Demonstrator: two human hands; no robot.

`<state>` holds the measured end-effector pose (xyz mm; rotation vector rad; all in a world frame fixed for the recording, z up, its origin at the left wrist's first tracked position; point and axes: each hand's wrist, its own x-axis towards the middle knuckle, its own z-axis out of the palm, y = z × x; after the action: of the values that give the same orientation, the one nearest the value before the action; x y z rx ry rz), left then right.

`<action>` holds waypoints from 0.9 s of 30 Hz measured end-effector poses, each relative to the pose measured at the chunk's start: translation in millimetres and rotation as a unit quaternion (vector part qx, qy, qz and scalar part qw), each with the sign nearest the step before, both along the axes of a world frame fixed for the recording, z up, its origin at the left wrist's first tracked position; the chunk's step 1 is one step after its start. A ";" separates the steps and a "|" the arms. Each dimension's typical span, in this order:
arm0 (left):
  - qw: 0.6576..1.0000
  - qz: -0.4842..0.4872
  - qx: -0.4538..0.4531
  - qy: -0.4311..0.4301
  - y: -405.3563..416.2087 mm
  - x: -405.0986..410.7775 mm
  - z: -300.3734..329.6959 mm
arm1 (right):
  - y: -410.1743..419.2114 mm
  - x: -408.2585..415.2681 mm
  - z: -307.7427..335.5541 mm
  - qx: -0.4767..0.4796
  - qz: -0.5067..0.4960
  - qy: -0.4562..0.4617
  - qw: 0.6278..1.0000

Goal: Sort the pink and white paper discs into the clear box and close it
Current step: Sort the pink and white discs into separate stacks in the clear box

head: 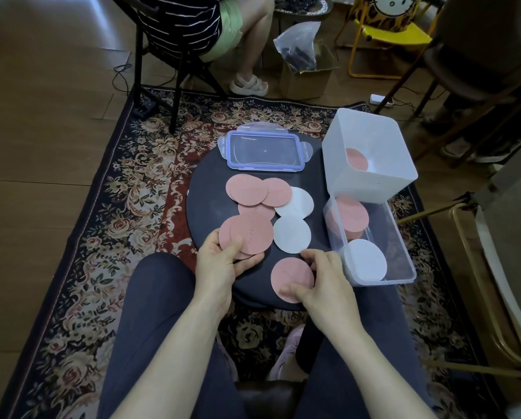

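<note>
a round dark worktop (204, 213) stands on a patterned rug (108, 189), seen from above. the left hand (220, 261) holds a small stack of pink discs (247, 234) at the near left edge of the worktop, thumb on top and fingers curled beneath, so this grip is closed round the stack. the right hand (322, 279) pinches a single pink disc (292, 279) at the near edge, thumb pressed on its near rim and fingers curled over its right side; the disc lies flat or nearly flat over the worktop.

between the two hands, a little farther in, a white disc (292, 234) lies flat, and a second white disc (297, 202) lies just beyond it, partly under a loose overlapping heap of pink discs (253, 192) near the worktop's middle. the clear lid (265, 151) with its blue rim lies at the far edge, clasps spread outward.

the clear box (404, 267) sits at the right edge of the worktop, open, with a pile of pink discs (349, 216) in its far half and a pile of white discs (366, 261) in its near half. a white tub (371, 182) stands tilted against the far end of the box, with one pink disc (357, 158) inside.

beyond the rug a seated person (223, 28) is partly in view, beside a cardboard carton (310, 74).
</note>
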<state>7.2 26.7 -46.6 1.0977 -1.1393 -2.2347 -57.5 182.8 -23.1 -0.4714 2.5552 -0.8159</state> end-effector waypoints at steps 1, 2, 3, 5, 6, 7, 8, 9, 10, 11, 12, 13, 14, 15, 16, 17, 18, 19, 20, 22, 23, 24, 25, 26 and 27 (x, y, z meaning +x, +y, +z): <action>1.000 -0.002 -0.001 0.000 -0.2 0.2 -0.1 | -0.2 -0.5 0.0 0.001 -0.001 0.001 1.000; 1.000 -0.005 -0.002 -0.001 -0.2 0.1 -0.1 | 0.0 -0.3 -0.5 0.006 0.003 0.007 1.000; 1.000 -0.008 -0.004 -0.003 -0.2 0.2 -0.2 | 0.4 0.1 -1.7 0.012 0.013 0.016 1.000; 1.000 -0.015 -0.006 -0.007 -0.5 0.4 -0.4 | 2.1 -0.3 -6.0 0.001 0.029 0.036 0.999; 1.000 -0.019 -0.007 -0.008 -0.6 0.5 -0.1 | 2.7 -1.6 -8.0 -0.024 0.024 0.038 0.999; 1.000 -0.023 -0.008 -0.008 -0.5 0.5 0.4 | 2.9 -3.5 -9.3 -0.060 0.006 0.027 0.998; 1.000 -0.027 -0.008 -0.006 -0.6 0.6 0.6 | 2.6 -5.3 -10.0 -0.103 -0.020 0.002 0.994; 0.999 -0.031 -0.008 -0.005 -0.5 0.6 0.9 | 1.4 -6.9 -9.5 -0.146 -0.048 -0.031 0.988; 0.999 -0.034 -0.008 -0.004 -0.3 0.5 1.2 | -0.6 -7.9 -8.2 -0.183 -0.072 -0.066 0.978; 0.999 -0.038 -0.010 -0.005 -0.1 0.4 1.4 | -3.1 -8.6 -6.6 -0.214 -0.088 -0.097 0.968; 0.999 -0.042 -0.013 -0.005 0.0 0.4 1.7 | -6.0 -9.2 -5.7 -0.238 -0.101 -0.122 0.958; 0.999 -0.046 -0.015 -0.005 0.0 0.5 1.8 | -9.7 -10.0 -4.8 -0.259 -0.113 -0.140 0.949; 0.999 -0.048 -0.016 -0.003 0.1 0.6 2.2 | -13.4 -11.0 -4.1 -0.274 -0.125 -0.151 0.941; 0.999 -0.049 -0.014 0.000 0.0 1.1 2.6 | -17.3 -12.3 -4.0 -0.285 -0.136 -0.158 0.935; 0.999 -0.048 -0.012 0.003 -0.2 1.4 2.7 | -21.1 -13.6 -4.3 -0.293 -0.145 -0.163 0.931; 0.999 -0.048 -0.010 0.006 -0.5 1.7 2.9 | -24.4 -14.6 -4.2 -0.299 -0.150 -0.168 0.927; 0.999 -0.049 -0.010 0.010 -0.6 1.9 3.1 | -27.3 -15.2 -4.4 -0.302 -0.153 -0.173 0.925; 0.999 -0.051 -0.010 0.013 -0.3 2.2 3.8 | -29.9 -15.5 -4.3 -0.305 -0.155 -0.178 0.923; 0.998 -0.053 -0.012 0.015 0.1 2.0 4.4 | -32.0 -15.8 -4.8 -0.303 -0.154 -0.180 0.923; 0.999 -0.042 -0.017 0.013 1.5 0.8 6.1 | -36.1 -16.1 -4.9 -0.286 -0.142 -0.173 0.932; 0.999 -0.026 -0.019 0.011 1.5 0.0 7.2 | -38.4 -17.0 -5.1 -0.275 -0.136 -0.161 0.938; 1.000 -0.002 -0.021 0.008 0.3 -1.2 8.3 | -41.1 -19.1 -5.1 -0.269 -0.131 -0.141 0.944; 0.999 0.028 -0.025 0.004 -2.3 -2.3 9.1 | -44.3 -22.4 -5.0 -0.265 -0.125 -0.115 0.949; 0.998 0.060 -0.029 -0.001 -6.6 -3.5 9.1 | -48.0 -26.7 -4.1 -0.260 -0.118 -0.085 0.955; 0.995 0.089 -0.034 -0.007 -12.1 -4.3 8.9 | -52.7 -31.9 -2.4 -0.250 -0.105 -0.057 0.961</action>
<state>2.8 14.6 -37.7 1.1407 -1.0707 -2.0415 -89.3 130.1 -25.5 -0.2869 2.3029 -1.5338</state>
